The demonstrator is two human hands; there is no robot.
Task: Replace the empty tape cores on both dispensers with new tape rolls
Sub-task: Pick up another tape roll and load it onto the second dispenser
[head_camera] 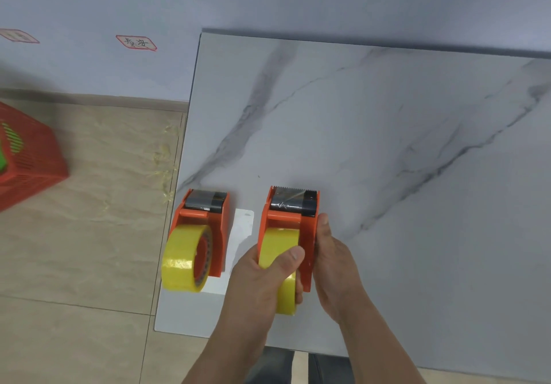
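Two orange tape dispensers stand side by side near the front left corner of the marble table [387, 145]. The left dispenser [216, 228] carries a full yellow tape roll [182, 259] and nobody touches it. On the right dispenser [307, 228] sits a second yellow tape roll [278, 242]. My left hand [262, 282] wraps that roll from the left, thumb across its top. My right hand [331, 264] grips the right dispenser's orange side wall, fingertip up near its black cutter head. No empty core is in view.
A white card [243, 228] lies between the dispensers. The table's left edge runs just beside the left dispenser, over a tiled floor. A red plastic basket [26, 159] stands on the floor at far left. A wall with two labels lies behind.
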